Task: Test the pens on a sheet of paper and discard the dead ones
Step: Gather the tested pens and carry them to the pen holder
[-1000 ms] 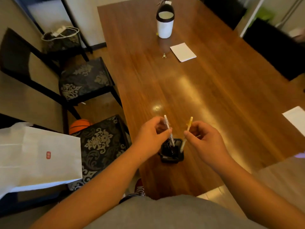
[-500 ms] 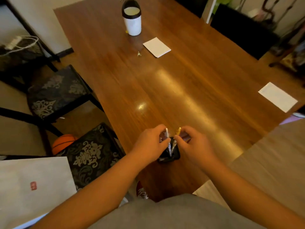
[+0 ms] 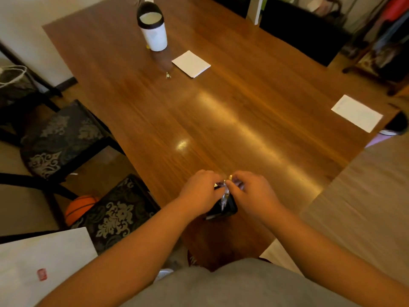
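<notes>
At the near edge of the glossy brown wooden table (image 3: 221, 111): left hand (image 3: 200, 191) and right hand (image 3: 252, 191), both arms reaching forward from a grey-shirted torso, knuckles up, fingertips meeting over a small black square pen holder (image 3: 222, 210). Left hand pinched on a slim white pen (image 3: 225, 194), its lower end down inside the holder. Right hand closed, apparently on a yellow pen (image 3: 230, 177), of which only the tip shows above the fingers; blur leaves that grip uncertain.

Change from a second ago: both pens were then held raised and apart above the holder; the hands have since dropped and drawn together, and the pens sit lower, the white one now in the holder.

Holder contents: the white pen; further items inside too dark to tell.

Right edge, mid-distance: a white rectangular sheet of paper (image 3: 356, 113), flat.

Farther, centre: a second white paper square (image 3: 190, 63), with a tiny metallic object (image 3: 168, 75) just to its left.

Far end: a white cylindrical bin with a black rim (image 3: 152, 29), upright, interior pale; contents not discernible.
</notes>
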Available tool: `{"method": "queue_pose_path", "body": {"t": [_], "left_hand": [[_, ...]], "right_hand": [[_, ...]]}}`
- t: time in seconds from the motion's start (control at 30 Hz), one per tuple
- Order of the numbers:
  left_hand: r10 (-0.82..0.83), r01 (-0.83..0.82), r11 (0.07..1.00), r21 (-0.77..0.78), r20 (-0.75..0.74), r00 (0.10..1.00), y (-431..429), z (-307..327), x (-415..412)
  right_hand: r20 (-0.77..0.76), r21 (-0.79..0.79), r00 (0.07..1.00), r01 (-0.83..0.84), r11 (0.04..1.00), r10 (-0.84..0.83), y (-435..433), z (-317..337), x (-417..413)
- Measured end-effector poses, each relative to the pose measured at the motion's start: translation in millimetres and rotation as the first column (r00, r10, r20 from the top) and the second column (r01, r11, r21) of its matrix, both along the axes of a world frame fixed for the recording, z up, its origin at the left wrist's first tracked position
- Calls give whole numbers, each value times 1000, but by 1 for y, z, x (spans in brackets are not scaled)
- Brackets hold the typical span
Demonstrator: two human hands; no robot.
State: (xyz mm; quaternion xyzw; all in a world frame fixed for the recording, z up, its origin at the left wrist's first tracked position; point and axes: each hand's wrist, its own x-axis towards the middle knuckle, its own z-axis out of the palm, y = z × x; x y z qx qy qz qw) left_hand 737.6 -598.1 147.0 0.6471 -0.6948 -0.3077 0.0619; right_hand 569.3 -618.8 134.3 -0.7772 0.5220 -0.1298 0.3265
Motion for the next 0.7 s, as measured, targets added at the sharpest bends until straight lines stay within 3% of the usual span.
{"method": "queue_pose_path", "body": {"t": [0.27, 0.7], "left_hand": [[-26, 25, 999, 31, 30, 999, 2, -1, -1], [-52, 50, 998, 30, 68, 996, 5, -16, 6]], "right_hand": [[-123, 4, 990, -76, 997, 76, 5, -5, 0], [-152, 32, 985, -75, 997, 79, 4, -2, 5]]}}
